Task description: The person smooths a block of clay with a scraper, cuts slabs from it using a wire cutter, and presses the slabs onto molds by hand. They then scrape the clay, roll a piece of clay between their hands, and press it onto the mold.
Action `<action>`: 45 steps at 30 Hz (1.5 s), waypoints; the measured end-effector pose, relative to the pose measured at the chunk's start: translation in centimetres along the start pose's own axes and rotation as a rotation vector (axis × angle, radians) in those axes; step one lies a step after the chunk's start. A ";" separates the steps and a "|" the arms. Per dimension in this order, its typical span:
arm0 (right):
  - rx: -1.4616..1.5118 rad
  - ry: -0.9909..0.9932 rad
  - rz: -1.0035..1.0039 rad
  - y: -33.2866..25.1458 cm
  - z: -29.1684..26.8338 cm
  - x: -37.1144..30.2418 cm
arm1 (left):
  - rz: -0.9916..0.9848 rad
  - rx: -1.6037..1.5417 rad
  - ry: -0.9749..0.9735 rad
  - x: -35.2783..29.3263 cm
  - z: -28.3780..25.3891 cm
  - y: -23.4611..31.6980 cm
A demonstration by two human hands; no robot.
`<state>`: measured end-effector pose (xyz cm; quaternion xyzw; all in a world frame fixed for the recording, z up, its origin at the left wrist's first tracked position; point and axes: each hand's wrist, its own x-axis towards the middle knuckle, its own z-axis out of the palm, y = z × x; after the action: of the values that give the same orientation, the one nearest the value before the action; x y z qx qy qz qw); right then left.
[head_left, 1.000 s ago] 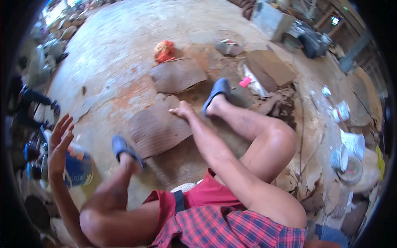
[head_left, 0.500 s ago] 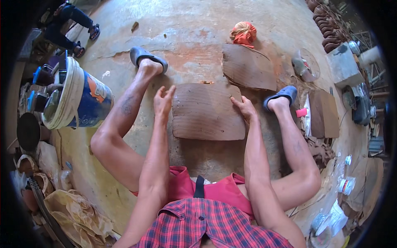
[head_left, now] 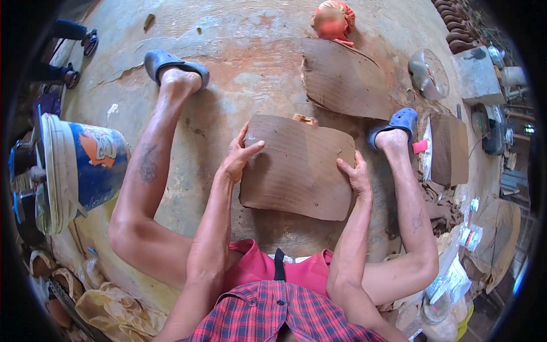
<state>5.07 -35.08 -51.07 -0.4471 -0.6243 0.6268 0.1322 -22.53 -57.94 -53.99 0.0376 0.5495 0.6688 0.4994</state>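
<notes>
Slab: brown, flat, sat mid-view between the wearer's legs, slightly skewed. Couldn't tell if it was fully off the floor. Left to right:

- Co-worker's feet in dark sandals, top left, well apart from the work.
- Bucket, blue with white rim, stood outside the wearer's left leg. Crumpled sheet lay below it.
- Left clog, blue, heel strap round the ankle.
- Left hand gripped the slab's left edge, thumb over the top face.
- Chip, small, brown, at the slab's far edge.
- Orange bundle sat just beyond the rear slab, which lay on the floor past the first.
- Right hand held the slab's right edge, thumb on top.
- Right clog, near the rear slab's corner.
- Pink piece beside a brown block; round bowl farther up.
</notes>
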 end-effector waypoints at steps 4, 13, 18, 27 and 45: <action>0.173 0.037 0.156 0.8 -2.5 -0.3 | -0.088 -0.078 -0.081 1.0 1.3 -0.5; 0.068 0.130 -0.200 -0.5 -1.0 0.4 | -0.083 0.148 -0.072 2.8 3.2 0.5; -0.261 0.140 -0.385 -5.1 2.0 -2.6 | 0.468 0.676 -0.089 -0.4 6.7 1.3; -0.385 0.116 -0.417 -3.6 0.7 -1.0 | 0.508 0.914 -0.099 0.1 6.4 2.1; -0.505 0.190 -0.120 -2.8 2.6 -8.8 | 0.464 0.905 0.033 -7.3 7.9 -0.9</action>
<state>7.03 -42.67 -45.54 -0.4847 -0.7710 0.3977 0.1114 -13.59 -57.72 -47.92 0.3605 0.7692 0.4577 0.2626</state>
